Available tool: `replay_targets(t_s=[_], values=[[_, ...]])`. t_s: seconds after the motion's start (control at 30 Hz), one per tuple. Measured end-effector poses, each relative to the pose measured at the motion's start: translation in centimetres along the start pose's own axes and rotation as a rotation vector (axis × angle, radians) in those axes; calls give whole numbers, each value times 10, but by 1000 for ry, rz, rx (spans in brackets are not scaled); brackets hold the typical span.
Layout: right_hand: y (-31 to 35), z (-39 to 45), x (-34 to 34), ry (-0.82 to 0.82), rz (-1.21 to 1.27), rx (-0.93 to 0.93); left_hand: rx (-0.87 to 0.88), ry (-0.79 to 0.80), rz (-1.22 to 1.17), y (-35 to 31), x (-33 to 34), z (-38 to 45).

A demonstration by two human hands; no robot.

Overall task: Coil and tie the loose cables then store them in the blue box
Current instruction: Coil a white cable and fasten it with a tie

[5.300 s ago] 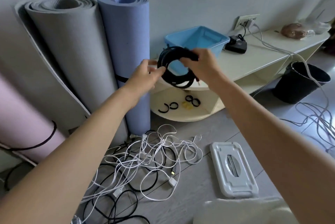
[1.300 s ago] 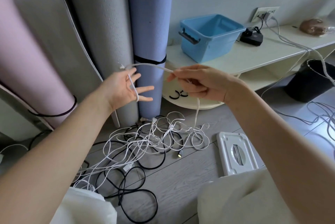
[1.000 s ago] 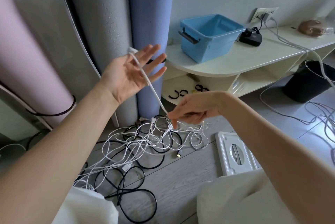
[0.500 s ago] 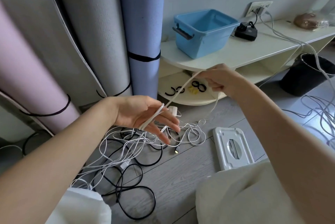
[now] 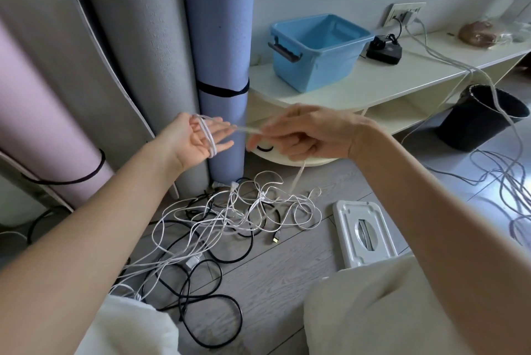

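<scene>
Raised since before, left hand [image 5: 198, 139] wears white cable [image 5: 207, 133] loops; right hand [image 5: 304, 136] pinches it.

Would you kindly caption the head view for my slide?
Right hand winds a white cable around the open left hand.

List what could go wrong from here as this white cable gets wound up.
1. The white cable loops over the straight fingers of the open left hand; the turns may slide off.
2. Below the right hand it drops into the tangled pile of white and black cables, so pulling may snag or drag others along.
3. No tie is in hand; the coil may spring loose.
</scene>
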State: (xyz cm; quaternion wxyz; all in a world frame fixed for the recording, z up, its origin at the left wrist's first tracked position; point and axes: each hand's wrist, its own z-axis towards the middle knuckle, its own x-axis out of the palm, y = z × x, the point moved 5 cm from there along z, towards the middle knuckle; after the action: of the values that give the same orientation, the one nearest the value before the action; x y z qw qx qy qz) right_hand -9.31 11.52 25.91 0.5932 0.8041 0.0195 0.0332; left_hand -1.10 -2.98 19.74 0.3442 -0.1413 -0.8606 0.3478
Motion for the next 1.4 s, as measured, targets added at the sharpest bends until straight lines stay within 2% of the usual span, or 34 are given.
replay_targets(t_s=[0.07, 0.13, 0.2, 0.27, 0.37, 0.5, 0.53, 0.6, 0.67, 0.77, 0.9, 1.13, 1.27, 1.4], values=[[-15, 4, 8, 82, -106, 128, 56, 56, -108, -10, 8, -3], [-31, 9, 14, 132, -215, 275, 89, 187, -151, -17, 24, -11], [-45, 14, 19, 185, -301, 395, 70, 374, -84, -13, 47, -25], [-57, 17, 17, 178, -372, 506, -5, 543, 84, 2, 66, -39], [-65, 15, -6, -51, -534, 610, -168, 711, 296, 26, 74, -52], [-49, 4, -34, -423, -655, 485, -358, 851, 466, 42, 57, -55], [-43, 1, -42, -514, -618, 423, -383, 841, 524, 46, 51, -54], [-34, -4, -55, -617, -337, 278, -424, 767, 571, 51, 41, -50], [-29, -8, -63, -626, -11, 151, -416, 689, 599, 50, 35, -47], [-26, -9, -67, -624, 225, 114, -386, 566, 702, 49, 27, -42], [-27, -4, -63, -583, 301, 146, -403, 519, 792, 56, 20, -37], [-37, -8, -66, -591, 378, 264, -449, 744, 946, 68, 26, -50], [-32, -9, -67, -589, 417, 250, -363, 554, 676, 53, 22, -38], [-23, -9, -57, -490, 437, 162, -287, 322, 414, 32, 13, -22]])
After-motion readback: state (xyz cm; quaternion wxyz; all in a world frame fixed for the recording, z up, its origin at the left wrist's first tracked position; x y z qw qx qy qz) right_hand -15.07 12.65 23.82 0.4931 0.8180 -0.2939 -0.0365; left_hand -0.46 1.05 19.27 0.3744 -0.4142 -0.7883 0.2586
